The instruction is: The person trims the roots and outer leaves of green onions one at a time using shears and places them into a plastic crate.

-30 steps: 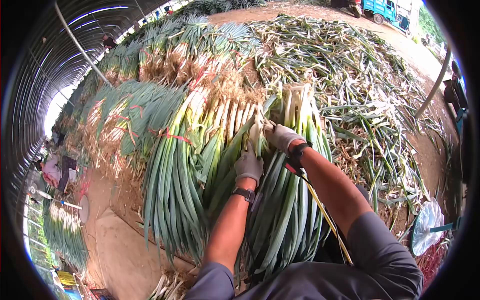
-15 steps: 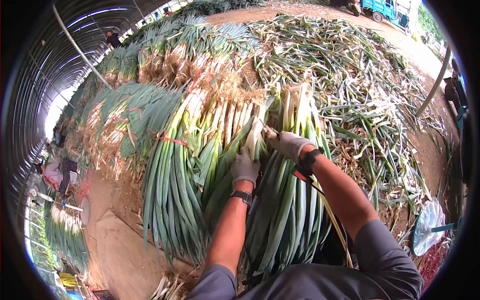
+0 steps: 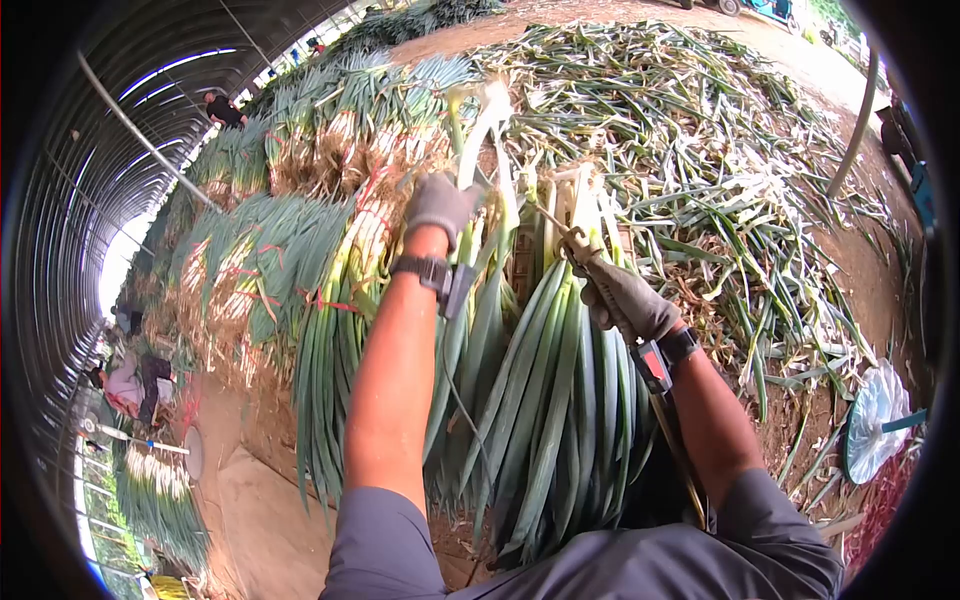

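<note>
My left hand point(image 3: 440, 205), in a grey glove, is closed around a leek point(image 3: 478, 135), its pale root end raised above the pile. Lower right, my gloved right hand point(image 3: 628, 298) grips a thin-tipped tool point(image 3: 580, 248), whose tip points up and left toward the leeks. Between and below my arms lie long green leeks point(image 3: 545, 400) with white ends point(image 3: 575, 195) pointing away from me. Beside my left forearm is a bundle point(image 3: 325, 400) tied with red string.
Tied leek bundles point(image 3: 235, 260) cover the left and back. Loose trimmed leaves point(image 3: 730, 210) are heaped on the right. A person point(image 3: 222, 108) is at the back left, another person point(image 3: 135, 385) at the far left. A curved metal pole point(image 3: 140, 125) crosses the upper left.
My left hand has moved up and left, lifting the leek's root end. My right hand has moved slightly right and down, away from the left, with the tool still in it.
</note>
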The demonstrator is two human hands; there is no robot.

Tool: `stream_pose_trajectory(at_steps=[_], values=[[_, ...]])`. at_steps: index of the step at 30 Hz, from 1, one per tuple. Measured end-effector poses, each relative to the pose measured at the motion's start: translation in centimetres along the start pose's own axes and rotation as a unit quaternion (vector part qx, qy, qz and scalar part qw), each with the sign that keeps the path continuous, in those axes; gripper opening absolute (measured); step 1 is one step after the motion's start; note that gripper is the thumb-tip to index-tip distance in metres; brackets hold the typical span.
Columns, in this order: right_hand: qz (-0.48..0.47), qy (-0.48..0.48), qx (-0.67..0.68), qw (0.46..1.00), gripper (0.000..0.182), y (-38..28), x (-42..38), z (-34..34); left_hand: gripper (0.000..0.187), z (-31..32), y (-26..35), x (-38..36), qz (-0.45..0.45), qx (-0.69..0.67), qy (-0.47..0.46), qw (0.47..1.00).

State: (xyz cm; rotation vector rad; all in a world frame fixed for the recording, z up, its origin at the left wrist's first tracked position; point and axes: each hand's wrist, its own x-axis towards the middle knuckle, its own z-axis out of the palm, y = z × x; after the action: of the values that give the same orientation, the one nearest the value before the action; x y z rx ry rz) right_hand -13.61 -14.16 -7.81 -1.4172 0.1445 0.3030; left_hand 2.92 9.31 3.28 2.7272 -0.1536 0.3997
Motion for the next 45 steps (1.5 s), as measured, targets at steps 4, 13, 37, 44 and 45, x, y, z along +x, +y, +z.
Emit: stream_pose_trajectory(at_steps=[4,13,37,44,45], values=[[-0.021,-0.004,0.110,0.994,0.051,0.4,-0.6,-2.9,0.061,2.0,-0.4,8.8,0.022,-0.127,-0.081,0.988],[0.005,0.026,0.188,0.982,0.045,1.0,-0.6,-4.2,0.024,7.4,2.9,2.8,-0.052,-0.371,-0.295,0.879],[0.072,-0.176,-0.285,0.939,0.065,2.2,3.9,8.1,0.052,16.6,-17.3,-12.2,-0.064,0.263,-0.105,0.957],[0.076,-0.165,-0.282,0.942,0.064,3.0,4.6,9.5,0.054,15.1,-15.7,-12.9,-0.164,0.107,-0.074,0.978],[0.073,-0.160,-0.251,0.952,0.063,3.6,4.8,9.5,0.054,14.4,-15.1,-12.3,-0.209,0.040,-0.100,0.972]])
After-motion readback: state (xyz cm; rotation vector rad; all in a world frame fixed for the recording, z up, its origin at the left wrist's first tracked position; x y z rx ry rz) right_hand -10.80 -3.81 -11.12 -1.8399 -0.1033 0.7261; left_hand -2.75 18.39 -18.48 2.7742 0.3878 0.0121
